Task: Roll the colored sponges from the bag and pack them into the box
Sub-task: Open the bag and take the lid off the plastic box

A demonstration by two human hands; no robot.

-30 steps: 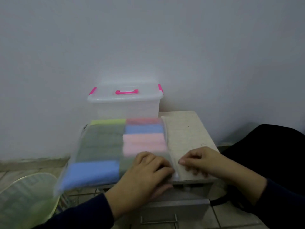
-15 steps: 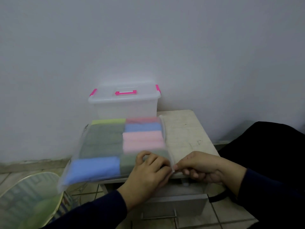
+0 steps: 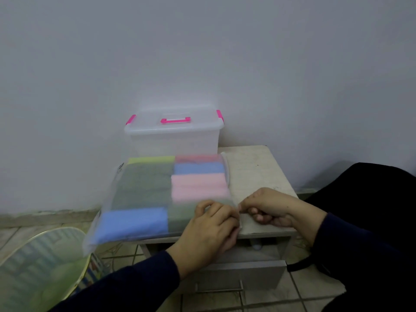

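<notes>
Head camera looks down on a small pale surface (image 3: 254,167) set against a grey wall. I see one clear bag (image 3: 157,194) lying flat on it, its left part hanging past the surface's left edge and its right seam running roughly down the middle. Inside I count the sponges (image 3: 198,188) by colour blocks: one yellow-green strip, one red, two blue, pink ones near the middle right that the blur keeps me from counting, and dark green ones filling the rest.

My left hand (image 3: 209,230) rests on the bag's near right corner, fingers curled and pinching the plastic at the seam. My right hand (image 3: 270,208) sits just beside it on the bare surface, fingers curled, thumb and forefinger pinching the same corner edge from the other side.

One clear box (image 3: 173,140) stands at the far edge, touching the bag's far side, lid on, with one pink handle and two pink clips. Right of the bag the surface is bare up to its right edge. One drawer (image 3: 243,273) below juts forward. One green-rimmed basket (image 3: 42,266) stands on the tiled floor at the lower left.
</notes>
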